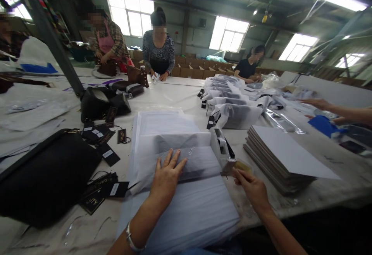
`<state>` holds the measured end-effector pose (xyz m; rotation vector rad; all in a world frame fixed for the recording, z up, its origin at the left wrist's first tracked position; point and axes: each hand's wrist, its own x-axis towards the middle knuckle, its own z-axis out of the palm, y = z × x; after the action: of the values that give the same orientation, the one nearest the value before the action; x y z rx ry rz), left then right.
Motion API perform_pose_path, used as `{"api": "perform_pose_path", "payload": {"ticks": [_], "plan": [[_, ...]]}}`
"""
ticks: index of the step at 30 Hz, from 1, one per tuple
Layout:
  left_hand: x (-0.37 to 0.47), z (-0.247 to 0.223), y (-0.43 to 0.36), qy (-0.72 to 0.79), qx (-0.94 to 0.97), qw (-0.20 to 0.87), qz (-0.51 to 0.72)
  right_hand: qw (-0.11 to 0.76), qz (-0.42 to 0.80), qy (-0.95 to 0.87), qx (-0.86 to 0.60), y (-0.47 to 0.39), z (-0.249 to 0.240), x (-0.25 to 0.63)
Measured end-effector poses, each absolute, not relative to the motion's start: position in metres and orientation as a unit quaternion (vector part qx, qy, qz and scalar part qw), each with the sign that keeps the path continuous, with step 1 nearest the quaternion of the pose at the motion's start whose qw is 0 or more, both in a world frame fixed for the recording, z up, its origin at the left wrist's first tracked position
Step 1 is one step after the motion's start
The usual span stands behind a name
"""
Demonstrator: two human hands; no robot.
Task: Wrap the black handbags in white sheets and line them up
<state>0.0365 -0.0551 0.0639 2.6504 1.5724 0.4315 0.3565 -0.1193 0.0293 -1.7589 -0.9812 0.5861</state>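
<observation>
My left hand lies flat with fingers spread on a dark item wrapped in white tissue paper. The wrapped item rests on a stack of white tissue sheets. At the stack's right side stands a grey tape dispenser. Just in front of it, my right hand is closed in a pinch on a strip of tape, which looks yellowish and see-through. A black tag's cord shows at the left end of the wrapped item.
A black bag and several black tags lie to the left. Grey-white boards are stacked at right. Behind them stands a row of tissue-wrapped bags. Several co-workers are around the table; one's arms reach in at right.
</observation>
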Motion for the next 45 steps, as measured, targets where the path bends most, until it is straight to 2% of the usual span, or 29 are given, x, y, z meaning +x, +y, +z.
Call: {"api": "perform_pose_path", "payload": {"ticks": [4,10,15,21,26,29,34,37,41,45], "plan": [[0.034,0.063,-0.051,0.498,0.854,0.029,0.146,0.409,0.112,-0.623,-0.657,-0.125,0.062,0.364],[0.023,0.071,-0.043,0.506,0.826,0.103,0.225,0.235,0.101,-0.829,-0.498,-0.09,0.123,0.339],[0.006,0.065,-0.037,0.554,0.766,0.142,0.294,0.2,0.143,-0.888,-0.387,-0.044,0.158,0.277],[-0.007,0.048,-0.032,0.553,0.726,0.161,0.375,0.114,0.192,-0.929,-0.296,0.022,0.167,0.205],[-0.009,0.039,-0.032,0.554,0.691,0.203,0.417,-0.039,0.087,-0.953,-0.287,0.061,0.163,0.159],[-0.009,0.039,-0.032,0.55,0.69,0.209,0.422,-0.095,0.032,-0.953,-0.286,0.069,0.161,0.139],[-0.01,0.037,-0.032,0.551,0.693,0.199,0.42,-0.127,-0.028,-0.944,-0.303,0.074,0.16,0.125],[-0.01,0.037,-0.032,0.553,0.699,0.193,0.411,-0.117,-0.042,-0.925,-0.359,0.081,0.157,0.133],[-0.009,0.041,-0.033,0.55,0.724,0.164,0.383,-0.016,0.051,-0.892,-0.448,0.088,0.149,0.165],[-0.012,0.04,-0.038,0.528,0.77,0.114,0.339,0.099,0.039,-0.855,-0.508,0.057,0.136,0.205]]}}
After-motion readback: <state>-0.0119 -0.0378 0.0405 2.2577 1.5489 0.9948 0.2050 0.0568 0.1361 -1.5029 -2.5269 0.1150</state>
